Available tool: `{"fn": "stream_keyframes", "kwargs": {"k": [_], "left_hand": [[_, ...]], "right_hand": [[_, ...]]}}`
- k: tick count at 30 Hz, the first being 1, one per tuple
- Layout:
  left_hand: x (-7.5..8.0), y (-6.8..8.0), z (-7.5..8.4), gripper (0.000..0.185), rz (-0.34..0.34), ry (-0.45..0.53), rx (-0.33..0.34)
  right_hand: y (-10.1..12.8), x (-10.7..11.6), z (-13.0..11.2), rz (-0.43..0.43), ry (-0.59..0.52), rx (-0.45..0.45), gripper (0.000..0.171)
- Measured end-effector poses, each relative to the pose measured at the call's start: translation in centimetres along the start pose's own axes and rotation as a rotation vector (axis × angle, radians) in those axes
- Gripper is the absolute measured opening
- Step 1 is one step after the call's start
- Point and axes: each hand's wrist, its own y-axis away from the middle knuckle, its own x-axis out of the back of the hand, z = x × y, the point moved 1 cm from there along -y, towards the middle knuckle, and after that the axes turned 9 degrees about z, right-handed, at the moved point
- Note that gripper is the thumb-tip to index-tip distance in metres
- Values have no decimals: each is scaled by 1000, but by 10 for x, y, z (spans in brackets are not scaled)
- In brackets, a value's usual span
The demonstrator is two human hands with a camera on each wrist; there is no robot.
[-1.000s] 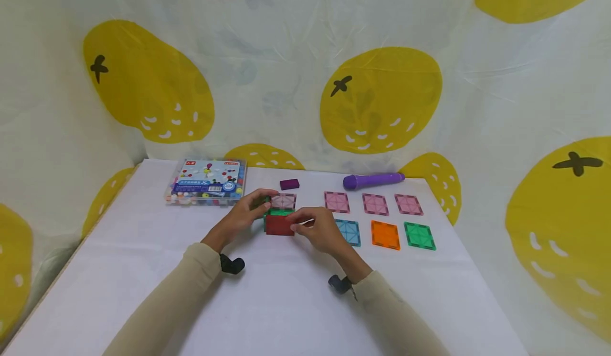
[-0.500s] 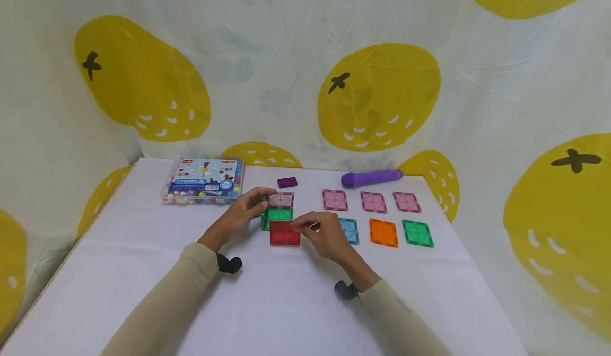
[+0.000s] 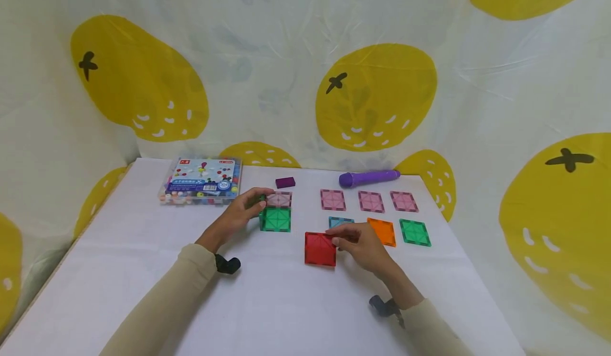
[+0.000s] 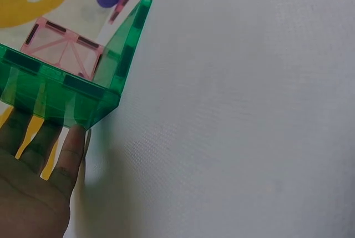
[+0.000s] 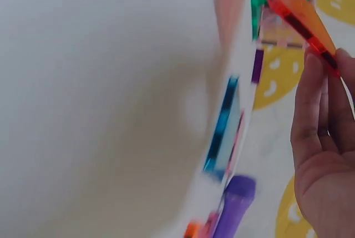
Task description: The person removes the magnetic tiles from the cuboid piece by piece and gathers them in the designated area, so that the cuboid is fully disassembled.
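My right hand point(image 3: 365, 244) pinches a red square magnetic tile point(image 3: 320, 249) by its upper right corner, tilted toward me. In the right wrist view the red tile point(image 5: 302, 19) shows nearly edge-on between thumb and fingers. My left hand point(image 3: 238, 210) holds the left side of a small tile build. A green tile point(image 3: 277, 219) forms its near part, a pink tile point(image 3: 279, 199) its back. In the left wrist view fingertips touch the outer face of a green side tile point(image 4: 50, 85); part of the grip is hidden.
Three pink tiles point(image 3: 332, 200) lie in a row at right. Before them are blue point(image 3: 341, 221), orange point(image 3: 387, 233) and green point(image 3: 415, 233) tiles. Behind stand a purple block point(image 3: 285, 182), a purple toy microphone point(image 3: 369, 178) and a clear box of beads point(image 3: 200, 181).
My right hand has drawn the red tile away from the build, rightward and toward me, and turned its face more into view. The left hand stays at the build.
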Motion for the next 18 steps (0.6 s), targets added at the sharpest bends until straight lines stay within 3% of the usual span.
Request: {"fn": "stream_keyframes", "kwargs": {"k": [9, 18], "left_hand": [[0, 1, 0, 36, 3, -3, 4], [-1, 1, 1, 37, 5, -12, 5]], "right_hand": [[21, 35, 24, 6, -36, -180, 27], [23, 45, 41, 41, 60, -187, 24]]}}
